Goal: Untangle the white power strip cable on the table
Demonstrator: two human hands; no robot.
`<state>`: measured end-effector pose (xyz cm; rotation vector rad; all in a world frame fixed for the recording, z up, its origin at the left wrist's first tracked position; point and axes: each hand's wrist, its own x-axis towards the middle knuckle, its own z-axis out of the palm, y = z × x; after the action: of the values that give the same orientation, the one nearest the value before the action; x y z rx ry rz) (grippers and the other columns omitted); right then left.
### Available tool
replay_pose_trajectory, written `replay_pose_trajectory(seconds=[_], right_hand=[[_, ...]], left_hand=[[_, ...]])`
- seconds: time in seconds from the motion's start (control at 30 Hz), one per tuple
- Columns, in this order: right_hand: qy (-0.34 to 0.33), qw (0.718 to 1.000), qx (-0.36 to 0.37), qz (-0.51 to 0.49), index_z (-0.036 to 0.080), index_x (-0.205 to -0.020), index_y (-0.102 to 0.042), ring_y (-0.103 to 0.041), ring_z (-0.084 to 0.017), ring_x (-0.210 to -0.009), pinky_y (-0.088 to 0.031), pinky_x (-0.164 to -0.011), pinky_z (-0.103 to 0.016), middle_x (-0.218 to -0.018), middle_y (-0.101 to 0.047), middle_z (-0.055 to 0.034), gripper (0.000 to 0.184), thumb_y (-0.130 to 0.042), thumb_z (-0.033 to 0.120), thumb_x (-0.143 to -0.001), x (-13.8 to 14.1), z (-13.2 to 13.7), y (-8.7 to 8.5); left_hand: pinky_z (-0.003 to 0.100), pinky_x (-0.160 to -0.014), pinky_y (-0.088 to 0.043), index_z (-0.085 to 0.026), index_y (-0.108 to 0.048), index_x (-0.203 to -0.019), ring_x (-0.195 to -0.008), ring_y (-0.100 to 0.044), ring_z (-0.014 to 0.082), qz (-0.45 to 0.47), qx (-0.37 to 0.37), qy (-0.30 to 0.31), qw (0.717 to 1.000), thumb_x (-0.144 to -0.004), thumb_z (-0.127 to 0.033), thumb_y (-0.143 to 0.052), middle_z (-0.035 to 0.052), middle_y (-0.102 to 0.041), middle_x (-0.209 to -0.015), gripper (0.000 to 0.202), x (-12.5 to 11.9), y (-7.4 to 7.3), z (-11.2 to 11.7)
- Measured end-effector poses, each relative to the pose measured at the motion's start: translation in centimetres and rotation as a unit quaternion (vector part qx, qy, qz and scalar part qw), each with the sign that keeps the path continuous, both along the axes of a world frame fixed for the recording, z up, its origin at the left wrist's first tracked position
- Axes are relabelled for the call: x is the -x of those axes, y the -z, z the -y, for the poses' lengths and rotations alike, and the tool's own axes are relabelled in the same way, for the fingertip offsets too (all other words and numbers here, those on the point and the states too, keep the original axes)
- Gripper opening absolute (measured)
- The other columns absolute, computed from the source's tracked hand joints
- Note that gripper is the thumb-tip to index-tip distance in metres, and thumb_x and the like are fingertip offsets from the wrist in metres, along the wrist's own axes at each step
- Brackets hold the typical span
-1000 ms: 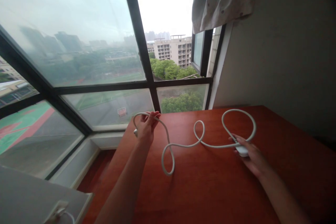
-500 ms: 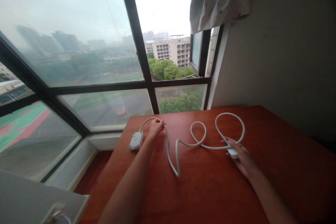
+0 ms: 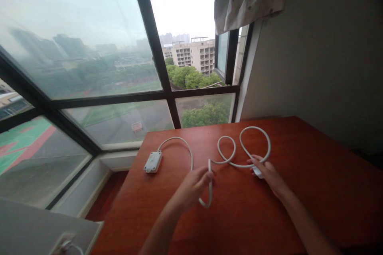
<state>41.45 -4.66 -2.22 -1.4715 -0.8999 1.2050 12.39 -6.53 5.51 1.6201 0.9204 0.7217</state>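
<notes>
A thick white cable (image 3: 191, 152) runs in loops over the reddish-brown table. Its left end enters a small white box (image 3: 153, 162) with screws at its corners, which lies on the table. My left hand (image 3: 196, 186) is closed round the cable near the middle, at a narrow bend; the fingertips are partly hidden. At the other end, my right hand (image 3: 267, 173) grips a small white piece (image 3: 257, 172), seemingly the plug, mostly covered by the fingers. Above the right hand the cable makes a large loop, with a smaller loop to the left of it.
The wooden table (image 3: 239, 223) reaches back to the dark-framed window (image 3: 170, 95). A curtain (image 3: 249, 0) hangs at the upper right beside a wall (image 3: 311, 55). At the lower left, a white ledge (image 3: 38, 223) carries a wall socket (image 3: 67, 243) with a plug in it.
My left hand has left the cable near the box and come nearer and to the right, now holding its middle bend. My right hand keeps the white piece, slightly further left in view.
</notes>
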Motion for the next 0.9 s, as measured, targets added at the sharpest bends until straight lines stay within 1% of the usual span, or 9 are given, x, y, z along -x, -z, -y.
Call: replay_pose_trajectory(seconds=[0.07, 0.13, 0.2, 0.3, 0.4, 0.5, 0.6, 0.77, 0.9], right_hand=[[-0.015, 1.0, 0.005, 0.027, 0.02, -0.112, -0.06, -0.062, -0.019, -0.065, -0.052, -0.058, -0.028, -0.072, -0.067, -0.0021, 0.047, -0.064, 0.048, -0.075, 0.4, -0.1, -0.3], [-0.021, 0.998, 0.0, 0.059, 0.019, -0.118, -0.056, -0.063, -0.019, -0.067, -0.052, -0.061, -0.03, -0.073, -0.066, -0.0017, 0.053, -0.065, 0.048, -0.074, 0.4, -0.2, -0.6], [-0.018, 0.993, -0.01, 0.115, 0.018, -0.118, -0.057, -0.065, -0.021, -0.075, -0.052, -0.068, -0.031, -0.083, -0.069, -0.0046, 0.056, -0.067, 0.047, -0.071, -0.1, -0.3, -0.8], [0.017, 0.969, -0.024, 0.247, 0.017, -0.108, -0.063, -0.065, -0.027, -0.091, -0.048, -0.081, -0.035, -0.096, -0.07, -0.0097, 0.052, -0.07, 0.046, -0.066, -2.1, -0.8, -0.4], [0.041, 0.936, -0.017, 0.349, 0.018, -0.099, -0.064, -0.065, -0.029, -0.09, -0.046, -0.079, -0.037, -0.094, -0.071, -0.0113, 0.046, -0.066, 0.051, -0.066, -4.4, -1.2, 0.6], [0.029, 0.93, -0.009, 0.367, 0.019, -0.091, -0.062, -0.065, -0.027, -0.08, -0.046, -0.072, -0.034, -0.086, -0.07, -0.0092, 0.043, -0.059, 0.057, -0.07, -6.1, -1.3, 1.5], [0.031, 0.926, -0.004, 0.377, 0.021, -0.081, -0.058, -0.065, -0.024, -0.074, -0.045, -0.067, -0.032, -0.08, -0.07, -0.007, 0.038, -0.052, 0.058, -0.074, -6.6, -1.1, 1.5], [0.037, 0.9, 0.014, 0.435, 0.024, -0.077, -0.054, -0.064, -0.026, -0.077, -0.042, -0.067, -0.033, -0.083, -0.07, -0.0076, 0.03, -0.048, 0.054, -0.077, -6.4, -0.9, 0.6], [0.028, 0.886, 0.017, 0.462, 0.025, -0.073, -0.052, -0.063, -0.026, -0.077, -0.041, -0.068, -0.032, -0.079, -0.069, -0.0076, 0.028, -0.047, 0.052, -0.078, -6.6, -0.9, 0.8]], left_hand=[[0.025, -0.065, -0.043, -0.017, -0.055, -0.111, -0.076, -0.06, 0.0171, 0.005, 0.018, 0.006, 1.0, -0.085, -0.046, -0.055, 0.0062, -0.066, -0.084, 0.039, -1.6, 0.2, 2.5], [0.024, -0.062, -0.043, -0.017, -0.048, -0.12, -0.072, -0.06, 0.0156, 0.041, 0.051, 0.002, 0.998, -0.088, -0.043, -0.052, 0.0056, -0.065, -0.081, 0.041, -2.7, 0.9, 4.1], [0.022, -0.052, -0.039, -0.018, -0.043, -0.125, -0.056, -0.054, 0.0115, 0.076, 0.085, 0.009, 0.993, -0.09, -0.042, -0.047, 0.0041, -0.063, -0.077, 0.042, -3.4, 1.8, 4.6], [0.021, -0.047, -0.032, -0.018, -0.041, -0.128, -0.047, -0.041, 0.0073, 0.094, 0.062, 0.015, 0.994, -0.09, -0.038, -0.047, 0.0022, -0.061, -0.073, 0.043, -3.6, 2.5, 4.6], [0.022, -0.053, -0.033, -0.017, -0.043, -0.128, -0.054, -0.042, 0.009, 0.112, 0.017, 0.007, 0.993, -0.091, -0.037, -0.048, 0.002, -0.06, -0.07, 0.042, -3.5, 2.6, 4.4], [0.023, -0.058, -0.035, -0.017, -0.044, -0.129, -0.061, -0.048, 0.0118, 0.13, 0.002, -0.001, 0.991, -0.09, -0.038, -0.049, 0.0027, -0.059, -0.07, 0.044, -3.6, 2.6, 4.4], [0.024, -0.06, -0.036, -0.017, -0.045, -0.13, -0.062, -0.049, 0.0125, 0.135, -0.002, -0.009, 0.991, -0.091, -0.037, -0.049, 0.0028, -0.058, -0.07, 0.044, -3.7, 2.7, 4.5], [0.025, -0.06, -0.035, -0.017, -0.047, -0.128, -0.06, -0.046, 0.012, 0.139, -0.018, -0.026, 0.99, -0.091, -0.037, -0.048, 0.003, -0.059, -0.07, 0.042, -3.7, 2.8, 4.5], [0.024, -0.059, -0.035, -0.016, -0.047, -0.128, -0.059, -0.045, 0.0115, 0.14, -0.024, -0.026, 0.989, -0.091, -0.037, -0.049, 0.0026, -0.058, -0.069, 0.043, -3.7, 2.9, 4.4]])
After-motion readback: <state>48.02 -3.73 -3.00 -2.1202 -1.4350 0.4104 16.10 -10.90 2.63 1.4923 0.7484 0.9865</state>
